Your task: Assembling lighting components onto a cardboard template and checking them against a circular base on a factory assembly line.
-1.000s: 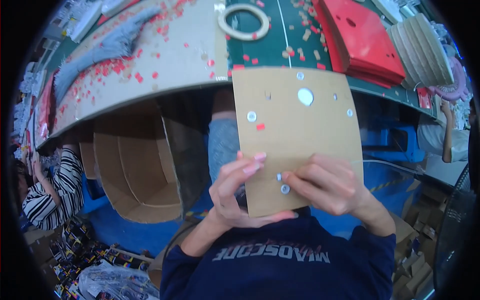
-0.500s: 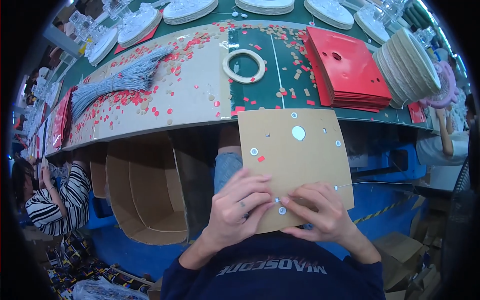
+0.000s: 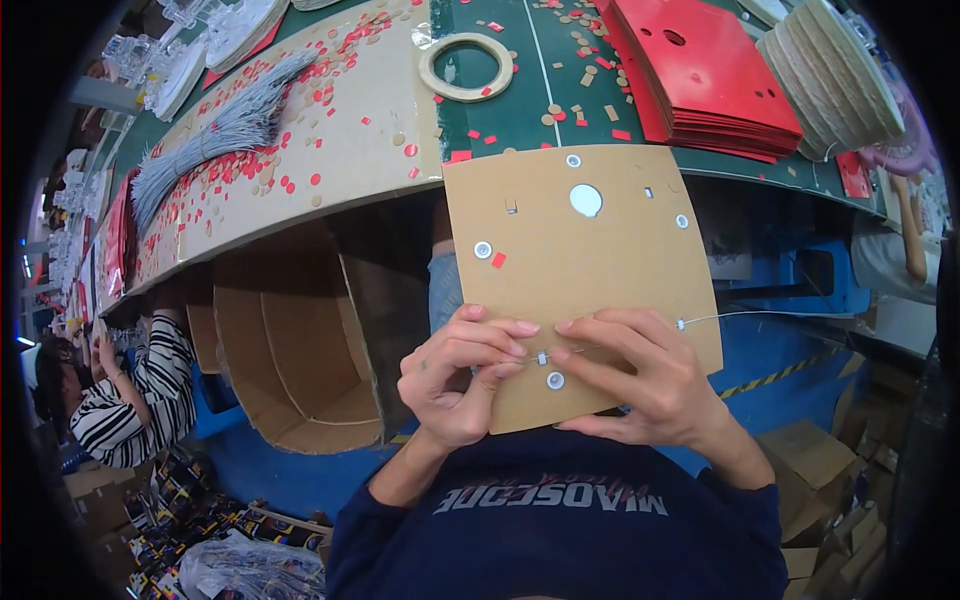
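Since the earlier frames I have drawn the brown cardboard panel (image 3: 585, 280) down toward my chest, so its lower edge now sits just above my dark blue sweatshirt (image 3: 560, 530) at lower centre; its top edge now overlaps the bench's front edge only slightly. Both hands have closed in on one spot near the panel's lower edge.

My left hand (image 3: 455, 385) sits at centre-left of the frame, fingers curled over the panel's left edge, thumb and forefinger pressed together on a small metal clip (image 3: 542, 358). My right hand (image 3: 645, 385) lies just right of it, fingers laid flat across the panel face, fingertips meeting the left hand's at the clip. Both hands are equally near the clip; neither is open.

A thin wire (image 3: 760, 315) runs from the clip toward the right, passing under my right fingers and out past the panel's right edge. Its long axis is nearly horizontal in the frame. A round silver eyelet (image 3: 555, 380) sits just below the clip.

Farther up, the bench (image 3: 520, 90) carries a tape ring (image 3: 466, 66) at upper centre, a stack of red sheets (image 3: 715, 70) at upper right, and a bundle of grey wires (image 3: 215, 135) at upper left. A person in a striped sleeve (image 3: 130, 410) works at the left edge.
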